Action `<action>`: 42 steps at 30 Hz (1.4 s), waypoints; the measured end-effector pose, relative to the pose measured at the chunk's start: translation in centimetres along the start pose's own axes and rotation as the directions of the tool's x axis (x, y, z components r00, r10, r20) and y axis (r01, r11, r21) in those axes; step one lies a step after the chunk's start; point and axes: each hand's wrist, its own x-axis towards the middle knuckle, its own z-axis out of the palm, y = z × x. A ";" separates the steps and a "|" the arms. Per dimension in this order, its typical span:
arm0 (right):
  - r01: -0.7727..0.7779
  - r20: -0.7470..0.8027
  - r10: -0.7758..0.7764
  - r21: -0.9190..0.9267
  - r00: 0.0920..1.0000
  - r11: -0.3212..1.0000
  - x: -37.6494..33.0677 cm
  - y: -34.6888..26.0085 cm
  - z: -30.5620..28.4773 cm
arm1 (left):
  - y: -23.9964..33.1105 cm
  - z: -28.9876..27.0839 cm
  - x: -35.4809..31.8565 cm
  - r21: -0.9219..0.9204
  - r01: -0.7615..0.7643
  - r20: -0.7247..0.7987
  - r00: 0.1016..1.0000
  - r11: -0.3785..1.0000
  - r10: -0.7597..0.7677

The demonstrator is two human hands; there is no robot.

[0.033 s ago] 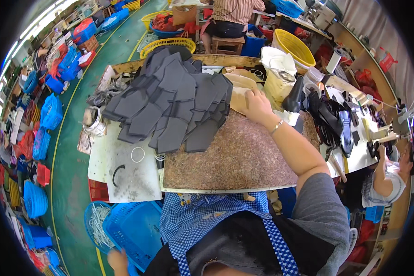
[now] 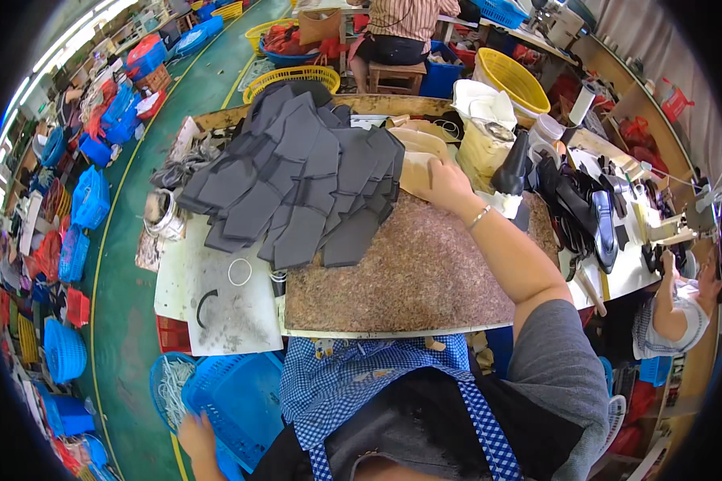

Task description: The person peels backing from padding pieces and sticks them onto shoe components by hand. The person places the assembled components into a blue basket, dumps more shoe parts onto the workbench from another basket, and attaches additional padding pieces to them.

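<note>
My right hand (image 2: pixel 448 186) reaches across the work table, its fingers closed on the edge of a beige curved flat piece (image 2: pixel 415 170). More such beige pieces (image 2: pixel 422 142) lie stacked just behind it. Left of them spreads a big heap of dark grey cut sheet pieces (image 2: pixel 297 172), overlapping each other. Low at the left, my left hand (image 2: pixel 195 437) hangs beside a blue plastic basket (image 2: pixel 237 401), fingers loosely extended and nothing visible in them.
A brown speckled board (image 2: pixel 401 276) covers the table's front. A white stained sheet (image 2: pixel 233 313) bears a white ring (image 2: pixel 239 272). A wrapped container (image 2: pixel 487 144) and black shoes (image 2: pixel 602 220) stand at the right. A co-worker (image 2: pixel 674 313) sits at far right, another person (image 2: pixel 397 32) ahead.
My left hand has risen and come further into view beside the blue basket. The right hand stays on the beige piece, almost unmoved.
</note>
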 end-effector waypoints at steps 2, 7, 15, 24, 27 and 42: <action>0.009 -0.047 -0.008 0.023 0.999 1.000 0.2 0.9 1.7 | 11.2 -10.0 5.2 -0.520 -0.152 -0.229 0.973 0.841 0.034; -0.002 -0.210 0.026 0.114 0.977 0.994 -1.5 2.8 2.6 | 34.2 -13.7 13.1 -0.428 -0.838 -0.691 0.545 0.339 0.475; 0.368 -0.510 -0.301 0.033 0.806 0.929 -7.4 3.1 2.4 | 43.1 -8.0 22.5 -0.363 -0.744 -0.626 0.641 0.561 0.444; 0.373 -0.310 -0.331 0.088 0.891 0.924 -6.2 3.7 2.7 | 37.4 -11.4 8.1 -0.244 -0.970 -0.631 0.156 -0.004 0.760; 0.221 -0.169 -0.182 0.252 0.969 0.942 -6.4 4.1 1.5 | 37.7 -9.5 4.6 -0.266 -0.963 -0.497 0.102 -0.040 0.862; 0.638 -0.738 -0.158 0.432 0.656 0.637 -20.4 -9.5 -5.8 | 38.4 -16.4 1.2 -0.800 0.088 -0.410 0.642 -0.594 0.648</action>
